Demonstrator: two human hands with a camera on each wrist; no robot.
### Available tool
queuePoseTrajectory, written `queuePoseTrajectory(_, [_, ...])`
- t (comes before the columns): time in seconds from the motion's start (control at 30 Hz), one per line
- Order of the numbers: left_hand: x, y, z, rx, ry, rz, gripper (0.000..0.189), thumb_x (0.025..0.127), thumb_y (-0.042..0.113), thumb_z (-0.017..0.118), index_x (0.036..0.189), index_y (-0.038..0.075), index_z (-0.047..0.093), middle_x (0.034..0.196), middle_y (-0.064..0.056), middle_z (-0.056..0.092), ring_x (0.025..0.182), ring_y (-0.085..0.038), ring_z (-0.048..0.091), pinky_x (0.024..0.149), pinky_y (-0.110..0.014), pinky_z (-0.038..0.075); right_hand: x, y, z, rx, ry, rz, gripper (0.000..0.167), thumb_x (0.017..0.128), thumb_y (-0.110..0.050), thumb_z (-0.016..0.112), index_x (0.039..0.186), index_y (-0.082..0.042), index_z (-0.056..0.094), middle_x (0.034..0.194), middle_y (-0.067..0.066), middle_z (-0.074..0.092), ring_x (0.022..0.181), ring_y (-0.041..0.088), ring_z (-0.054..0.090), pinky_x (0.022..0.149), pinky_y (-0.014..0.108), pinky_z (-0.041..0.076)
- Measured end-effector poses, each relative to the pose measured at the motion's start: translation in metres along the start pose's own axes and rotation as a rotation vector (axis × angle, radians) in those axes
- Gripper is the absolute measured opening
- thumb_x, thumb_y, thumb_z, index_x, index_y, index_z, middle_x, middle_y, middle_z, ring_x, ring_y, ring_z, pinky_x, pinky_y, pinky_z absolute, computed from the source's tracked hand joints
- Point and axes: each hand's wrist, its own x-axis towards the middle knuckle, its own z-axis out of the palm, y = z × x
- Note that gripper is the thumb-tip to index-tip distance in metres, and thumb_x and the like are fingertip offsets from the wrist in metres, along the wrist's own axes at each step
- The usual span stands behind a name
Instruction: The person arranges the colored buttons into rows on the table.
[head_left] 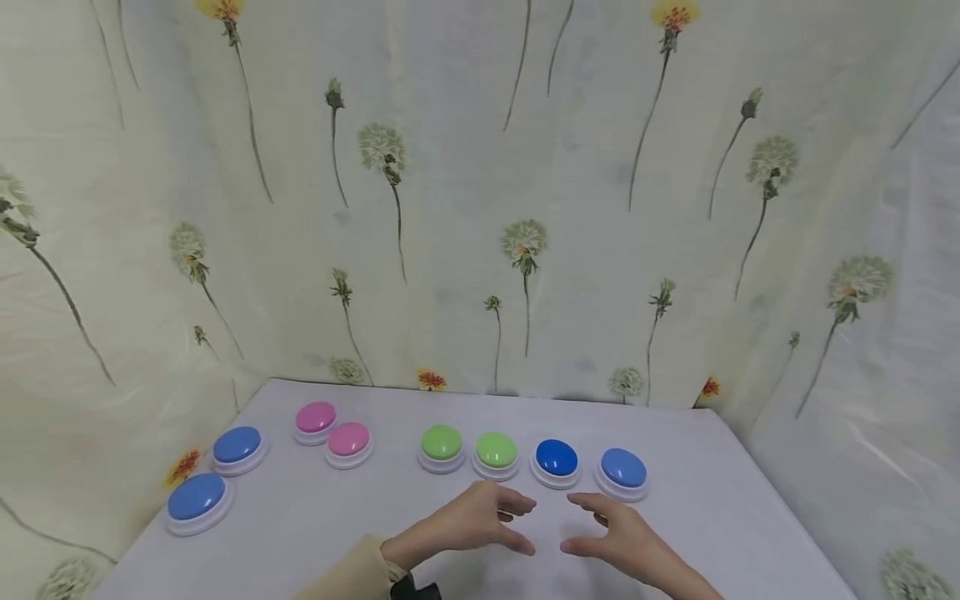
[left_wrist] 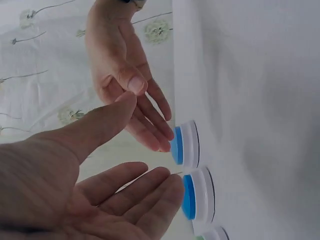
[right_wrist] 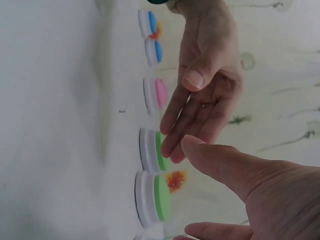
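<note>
My left hand (head_left: 474, 521) hovers above the white table, in front of two green dome buttons (head_left: 442, 442) on white bases. Facing it, my right hand (head_left: 618, 540) is held in front of a dark blue button (head_left: 557, 458) and a lighter blue button (head_left: 622, 468). Both hands have thumb and fingers apart, gently bent, with a gap between the two hands. Neither holds anything. In the left wrist view the right hand (left_wrist: 122, 75) appears beyond the left; the right wrist view shows the left hand (right_wrist: 207, 75) likewise.
Two pink buttons (head_left: 349, 439) stand left of the green ones. Farther left, near the table's edge, are two more blue buttons (head_left: 197, 497). A flower-printed cloth (head_left: 450, 208) hangs behind and beside the table (head_left: 322, 517). A dark band (head_left: 412, 588) circles the left wrist.
</note>
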Motion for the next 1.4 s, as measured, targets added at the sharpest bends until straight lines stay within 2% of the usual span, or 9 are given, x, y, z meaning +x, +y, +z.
queuePoseTrajectory(0.2, [-0.019, -0.009, -0.014, 0.039, -0.044, -0.023, 0.051, 0.076, 0.022, 0.082, 0.120, 0.002, 0.066, 0.121, -0.008, 0.068, 0.109, -0.016, 0.066, 0.088, -0.021, 0.054, 0.000, -0.014, 0.012, 0.086, -0.069, -0.091, 0.070, 0.078, -0.038, 0.079, 0.132, -0.002, 0.055, 0.135, 0.023, 0.055, 0.124, 0.048, 0.050, 0.099, 0.059, 0.043])
queuePoseTrajectory(0.4, [-0.037, -0.021, -0.024, 0.035, -0.015, -0.047, 0.052, 0.076, 0.022, 0.082, 0.119, -0.001, 0.066, 0.120, -0.010, 0.069, 0.109, -0.019, 0.066, 0.089, -0.022, 0.054, 0.008, -0.023, 0.031, 0.129, -0.134, -0.163, 0.070, 0.080, -0.037, 0.077, 0.136, -0.004, 0.051, 0.139, 0.020, 0.052, 0.127, 0.046, 0.048, 0.101, 0.058, 0.041])
queuePoseTrajectory(0.63, [-0.064, -0.036, -0.047, -0.026, -0.029, -0.058, 0.052, 0.077, 0.019, 0.081, 0.121, -0.004, 0.064, 0.121, -0.014, 0.067, 0.113, -0.025, 0.064, 0.092, -0.022, 0.052, 0.018, -0.044, 0.055, 0.156, -0.176, -0.216, 0.073, 0.078, -0.038, 0.078, 0.138, -0.005, 0.050, 0.141, 0.016, 0.051, 0.127, 0.045, 0.048, 0.102, 0.056, 0.041])
queuePoseTrajectory(0.77, [-0.080, -0.043, -0.065, -0.050, -0.037, -0.112, 0.053, 0.077, 0.019, 0.081, 0.121, -0.004, 0.064, 0.121, -0.015, 0.067, 0.114, -0.029, 0.063, 0.094, -0.029, 0.053, 0.027, -0.055, 0.069, 0.178, -0.223, -0.225, 0.076, 0.078, -0.038, 0.079, 0.139, -0.006, 0.049, 0.142, 0.015, 0.050, 0.128, 0.044, 0.047, 0.102, 0.056, 0.041])
queuePoseTrajectory(0.93, [-0.100, -0.053, -0.089, -0.013, -0.022, -0.205, 0.053, 0.077, 0.024, 0.082, 0.121, 0.000, 0.065, 0.118, -0.014, 0.068, 0.112, -0.030, 0.064, 0.094, -0.039, 0.053, 0.041, -0.068, 0.089, 0.183, -0.270, -0.235, 0.077, 0.076, -0.040, 0.080, 0.139, -0.010, 0.049, 0.142, 0.012, 0.051, 0.130, 0.037, 0.048, 0.103, 0.051, 0.043])
queuePoseTrajectory(1.1, [-0.119, -0.064, -0.114, 0.034, -0.022, -0.277, 0.054, 0.077, 0.029, 0.081, 0.121, 0.000, 0.065, 0.117, -0.015, 0.069, 0.111, -0.032, 0.064, 0.093, -0.047, 0.052, 0.054, -0.079, 0.104, 0.170, -0.265, -0.328, 0.076, 0.077, -0.039, 0.080, 0.139, -0.009, 0.050, 0.141, 0.009, 0.052, 0.130, 0.032, 0.050, 0.103, 0.043, 0.045])
queuePoseTrajectory(1.17, [-0.127, -0.069, -0.124, 0.043, -0.001, -0.299, 0.056, 0.078, 0.028, 0.080, 0.122, -0.002, 0.064, 0.118, -0.017, 0.068, 0.112, -0.034, 0.063, 0.093, -0.050, 0.051, 0.062, -0.082, 0.109, 0.168, -0.256, -0.367, 0.076, 0.077, -0.039, 0.080, 0.139, -0.007, 0.050, 0.141, 0.009, 0.052, 0.130, 0.030, 0.050, 0.103, 0.040, 0.046])
queuePoseTrajectory(1.23, [-0.134, -0.075, -0.134, 0.060, 0.047, -0.326, 0.058, 0.078, 0.028, 0.080, 0.122, -0.005, 0.062, 0.119, -0.020, 0.066, 0.112, -0.036, 0.063, 0.093, -0.052, 0.050, 0.071, -0.084, 0.114, 0.182, -0.251, -0.387, 0.077, 0.077, -0.039, 0.080, 0.139, -0.006, 0.049, 0.142, 0.010, 0.052, 0.131, 0.029, 0.049, 0.104, 0.037, 0.045])
queuePoseTrajectory(1.4, [-0.141, -0.091, -0.150, 0.188, 0.283, -0.465, 0.067, 0.076, 0.029, 0.081, 0.124, -0.011, 0.058, 0.122, -0.027, 0.062, 0.115, -0.040, 0.059, 0.093, -0.054, 0.049, 0.100, -0.093, 0.129, 0.190, -0.238, -0.386, 0.078, 0.077, -0.041, 0.079, 0.141, -0.007, 0.048, 0.144, 0.007, 0.051, 0.132, 0.028, 0.049, 0.106, 0.036, 0.044])
